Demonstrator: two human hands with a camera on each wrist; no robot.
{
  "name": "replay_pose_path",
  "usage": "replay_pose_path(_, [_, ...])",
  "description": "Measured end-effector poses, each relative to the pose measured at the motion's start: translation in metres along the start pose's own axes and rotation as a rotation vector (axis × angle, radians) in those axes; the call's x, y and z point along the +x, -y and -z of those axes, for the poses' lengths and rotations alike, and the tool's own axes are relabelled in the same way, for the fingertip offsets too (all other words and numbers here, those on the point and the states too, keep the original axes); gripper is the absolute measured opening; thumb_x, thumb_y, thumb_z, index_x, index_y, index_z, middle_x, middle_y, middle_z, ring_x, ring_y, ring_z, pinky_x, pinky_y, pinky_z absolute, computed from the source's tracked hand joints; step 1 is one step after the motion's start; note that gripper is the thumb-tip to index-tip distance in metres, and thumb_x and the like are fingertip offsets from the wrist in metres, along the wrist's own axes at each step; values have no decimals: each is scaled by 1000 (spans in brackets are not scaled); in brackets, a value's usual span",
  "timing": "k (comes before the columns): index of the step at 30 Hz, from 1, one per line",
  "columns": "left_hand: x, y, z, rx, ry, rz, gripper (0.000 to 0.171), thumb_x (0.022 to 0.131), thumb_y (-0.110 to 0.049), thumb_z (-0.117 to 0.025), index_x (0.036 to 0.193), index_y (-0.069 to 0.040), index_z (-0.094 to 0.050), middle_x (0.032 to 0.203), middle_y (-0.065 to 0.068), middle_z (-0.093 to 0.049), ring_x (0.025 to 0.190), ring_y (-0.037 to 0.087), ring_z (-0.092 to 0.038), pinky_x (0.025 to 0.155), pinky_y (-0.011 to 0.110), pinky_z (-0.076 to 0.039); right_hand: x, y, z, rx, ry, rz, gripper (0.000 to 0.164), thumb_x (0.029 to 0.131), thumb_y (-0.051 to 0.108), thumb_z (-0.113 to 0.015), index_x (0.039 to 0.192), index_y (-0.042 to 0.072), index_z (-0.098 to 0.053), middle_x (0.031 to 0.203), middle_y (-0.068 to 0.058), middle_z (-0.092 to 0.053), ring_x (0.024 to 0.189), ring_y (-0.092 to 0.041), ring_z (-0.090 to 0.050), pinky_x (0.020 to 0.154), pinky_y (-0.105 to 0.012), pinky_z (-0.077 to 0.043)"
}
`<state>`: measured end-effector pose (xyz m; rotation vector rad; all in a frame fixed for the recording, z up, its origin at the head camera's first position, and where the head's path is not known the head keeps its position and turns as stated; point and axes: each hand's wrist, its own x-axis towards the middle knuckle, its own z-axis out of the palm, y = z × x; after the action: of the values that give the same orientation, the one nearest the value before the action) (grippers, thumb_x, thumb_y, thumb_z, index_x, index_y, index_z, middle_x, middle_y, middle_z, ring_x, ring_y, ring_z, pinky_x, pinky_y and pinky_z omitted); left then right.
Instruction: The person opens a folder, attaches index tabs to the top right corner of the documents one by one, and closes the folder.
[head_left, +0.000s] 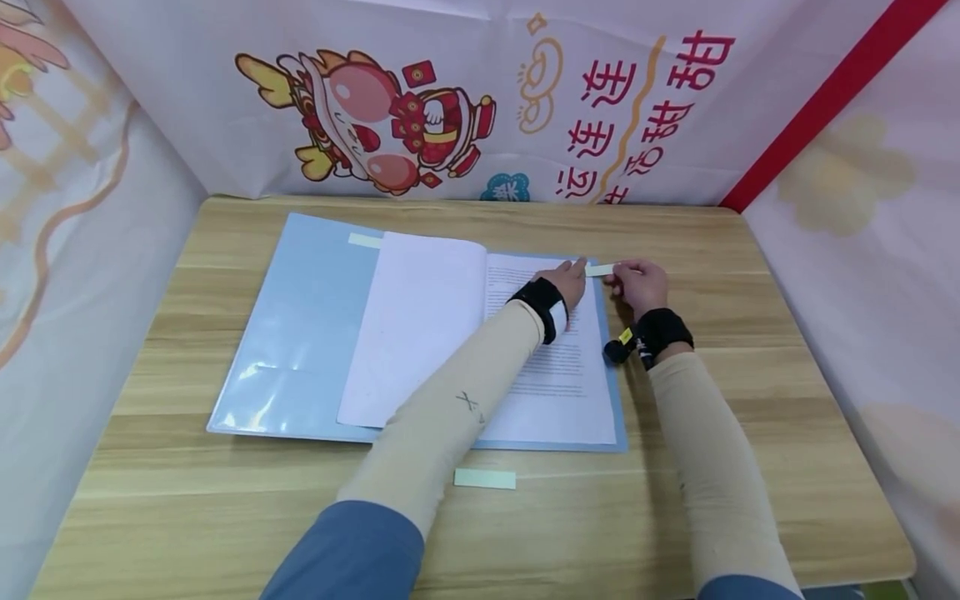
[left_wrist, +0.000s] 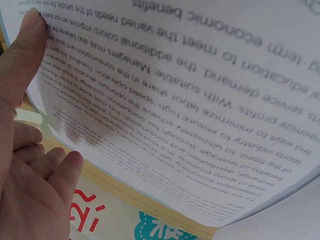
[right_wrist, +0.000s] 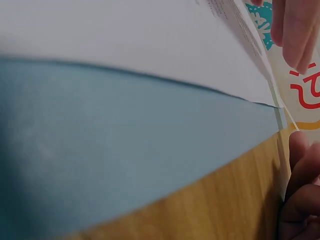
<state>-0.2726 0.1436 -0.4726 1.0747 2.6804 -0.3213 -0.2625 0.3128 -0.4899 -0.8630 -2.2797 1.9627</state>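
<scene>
A blue folder lies open with a stack of printed pages in it. Near the top right corner of the page, my left hand rests on the sheet. Its thumb lies along the paper in the left wrist view, the other fingers extended past the top edge. My right hand pinches the outer end of a pale green sticky strip between thumb and fingers. The strip's inner end overlaps the page corner beside my left fingertips. In the right wrist view, part of the right hand shows low at the right.
Another pale green strip lies on the wooden table in front of the folder. A third strip sits at the top of the folder's left cover. A printed white cloth hangs behind the table's far edge.
</scene>
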Motion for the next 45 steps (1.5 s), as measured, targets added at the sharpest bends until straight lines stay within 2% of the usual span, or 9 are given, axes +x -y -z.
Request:
replay_pose_path(3, [-7,0,7,2,15,-10,53,110,-3,-26,162,-11,-26,171,2,-10,152,17,-26,104,32,-49,0,0,-2,-36,-10,-1,19,102,18,-63,114,3,-66,75,5,-72,59,-6,-61,55,-18,-47])
replay_pose_path(4, [-13,0,15,-16,53,-10,54,110,-5,-31,163,-11,-24,171,3,-8,153,18,-23,108,34,-45,0,0,-2,-40,-12,-1,20,102,18,-63,115,3,-66,76,5,-73,59,-6,-61,56,-18,-48])
replay_pose_path(9, [-30,4,33,-20,91,-48,64,106,-15,-51,163,-11,-22,171,3,-10,154,21,-21,118,40,-34,3,0,-4,-47,-30,-5,22,101,17,-64,116,2,-66,77,4,-73,61,-6,-63,57,-17,-49])
replay_pose_path(14, [-29,9,34,-21,116,-72,96,91,-39,-76,164,-13,-19,171,2,-9,155,21,-16,116,42,-36,2,0,-7,-40,-41,-1,20,101,16,-64,114,1,-67,76,3,-72,61,-6,-63,56,-18,-50])
replay_pose_path(17, [-30,11,34,-22,123,-74,106,86,-47,-79,164,-14,-16,172,1,-7,156,20,-13,115,42,-35,1,0,-9,-34,-34,1,20,101,16,-64,113,1,-67,74,4,-72,60,-6,-63,56,-18,-50])
replay_pose_path(28, [-44,15,40,-100,58,-87,100,84,-41,-83,160,-8,-28,167,8,-25,154,26,-22,115,45,-36,1,2,-9,-63,-25,-20,20,103,18,-61,116,4,-66,81,1,-73,65,-7,-63,60,-18,-52])
replay_pose_path(35, [-48,16,41,-100,24,-75,86,82,-40,-85,150,-7,-45,154,7,-44,144,22,-37,102,41,-46,-1,4,-8,-89,-31,-17,23,103,18,-61,119,2,-66,85,-2,-73,64,-8,-63,59,-19,-51])
replay_pose_path(40, [-44,16,37,-132,36,-66,85,81,-43,-85,149,-9,-48,153,5,-44,141,20,-40,104,40,-45,0,4,-6,-96,-29,-22,22,103,18,-60,118,3,-66,83,0,-72,62,-8,-61,59,-19,-52])
replay_pose_path(45, [-10,18,11,-134,74,-38,100,79,-52,-85,156,-12,-37,166,5,-28,151,20,-26,110,46,-40,1,3,-7,-89,-31,-2,20,102,18,-62,115,3,-66,81,0,-72,63,-9,-62,58,-20,-52])
